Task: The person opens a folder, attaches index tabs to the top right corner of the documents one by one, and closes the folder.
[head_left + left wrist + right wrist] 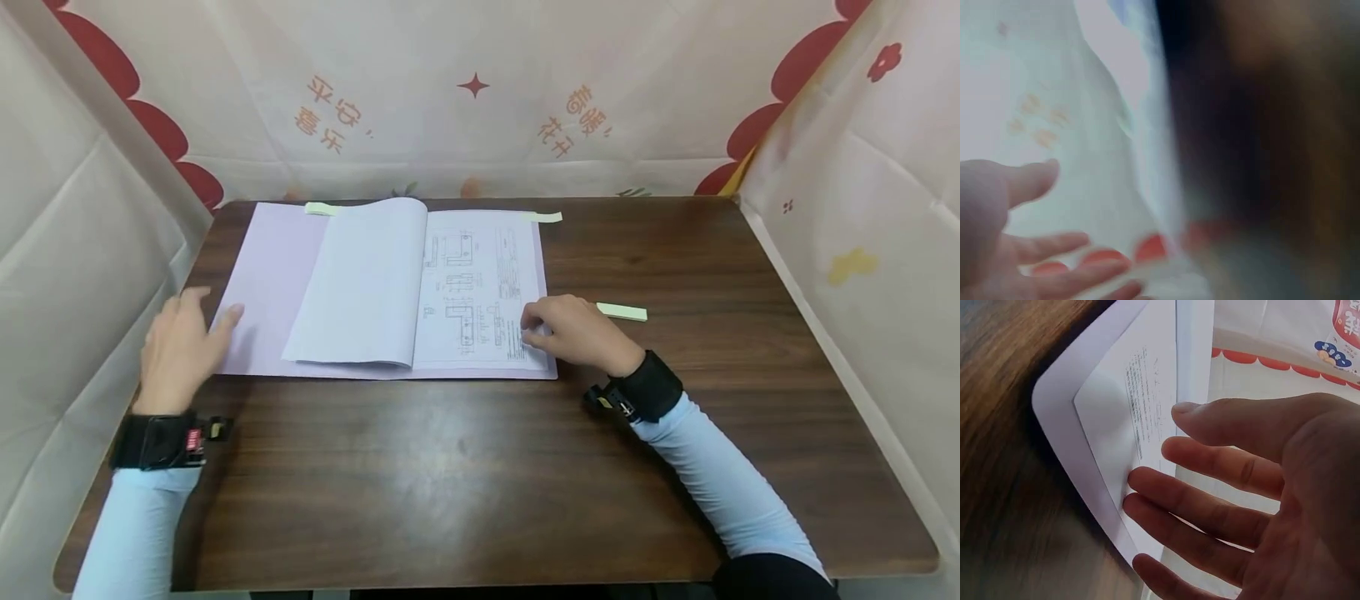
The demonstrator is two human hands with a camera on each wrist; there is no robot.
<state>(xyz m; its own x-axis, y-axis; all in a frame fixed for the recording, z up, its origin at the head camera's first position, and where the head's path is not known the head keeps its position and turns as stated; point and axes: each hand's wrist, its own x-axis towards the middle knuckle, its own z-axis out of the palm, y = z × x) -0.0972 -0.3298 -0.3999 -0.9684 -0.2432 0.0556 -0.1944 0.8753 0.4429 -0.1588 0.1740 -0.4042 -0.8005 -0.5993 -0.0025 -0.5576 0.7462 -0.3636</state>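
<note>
An open booklet with a lilac cover [277, 250] lies on the table. A white page [367, 283], turned toward the left, bows up slightly near the spine. The right-hand page [483, 333] carries printed technical line drawings. My right hand [577, 333] is over that page's lower right edge, its fingers [1191, 512] loosely bent with nothing between them. Whether the fingertips touch the paper I cannot tell. At the cover's left edge is my left hand [180, 342], fingers spread and holding nothing; the left wrist view shows the hand [1041, 250] blurred.
Pale green strips stick out at the booklet's top left [321, 208] and top right [547, 217]. Another green strip [622, 312] shows just beyond my right hand. The dark wooden table [435, 492] is enclosed by white patterned cloth [480, 125] at the back and sides.
</note>
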